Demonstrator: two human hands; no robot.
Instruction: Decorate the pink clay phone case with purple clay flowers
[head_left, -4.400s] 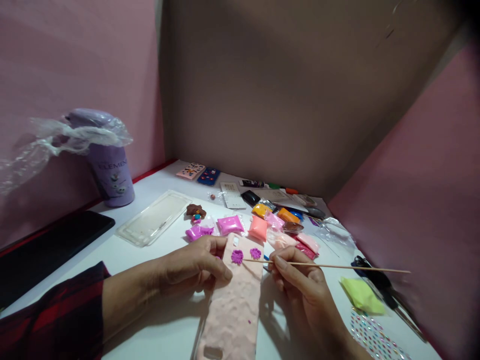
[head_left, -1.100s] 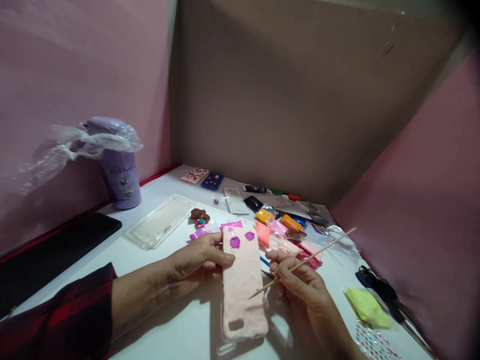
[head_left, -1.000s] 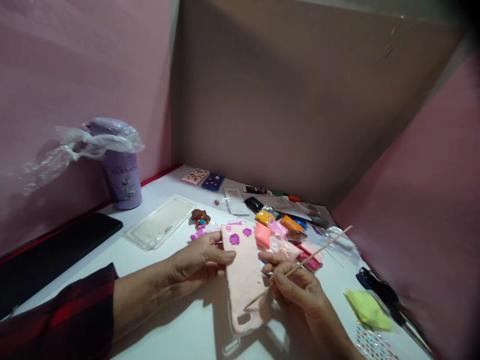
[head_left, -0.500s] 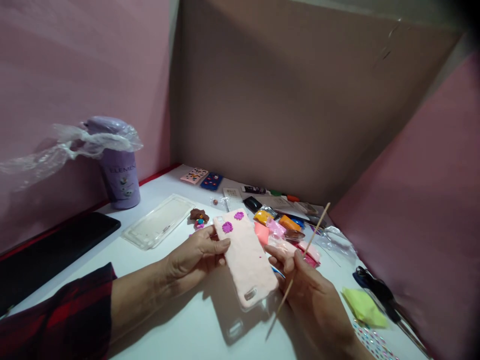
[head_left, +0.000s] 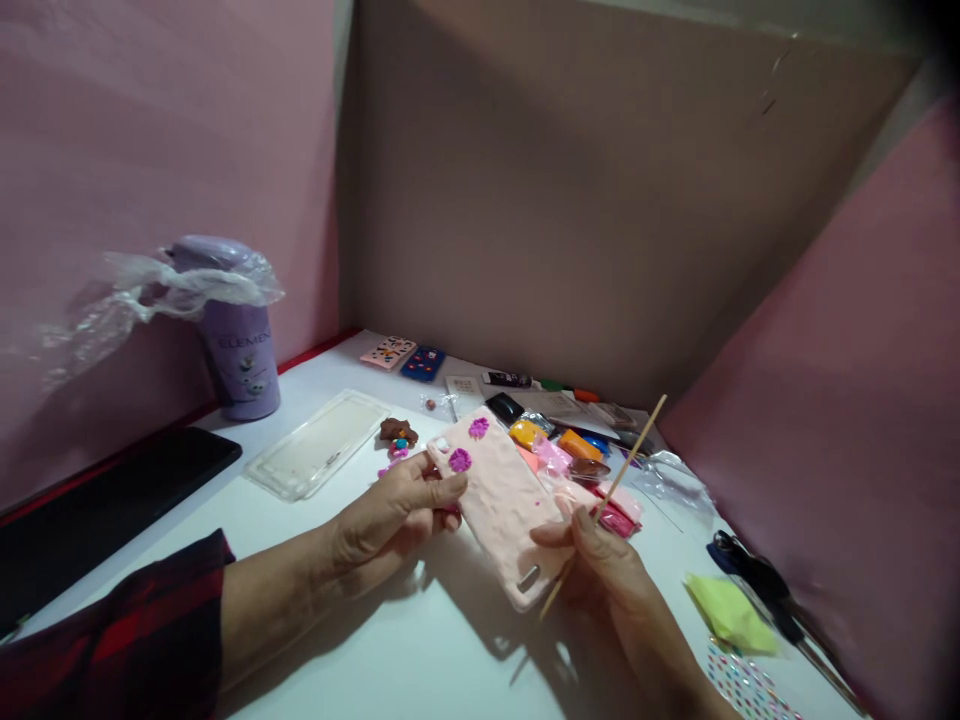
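A phone case coated in pale pink clay is held tilted above the white table. Two purple clay flowers sit near its upper end, and a tiny purple speck lies lower down. My left hand pinches the case's left edge, thumb on top. A thin wooden skewer is gripped between the thumb and fingers of my right hand, which also touches the case's lower right side. Just beyond my left fingers lie brown clay with small coloured bits and some purple clay.
Several packets of coloured clay lie behind the case. A clear plastic tray, a purple tumbler and a black phone-like slab are on the left. At right are a yellow-green packet, scissors and a rhinestone sheet.
The case has tilted and turned slightly, its lower end swinging right. My right hand has come in against its lower edge, with the skewer still in it.
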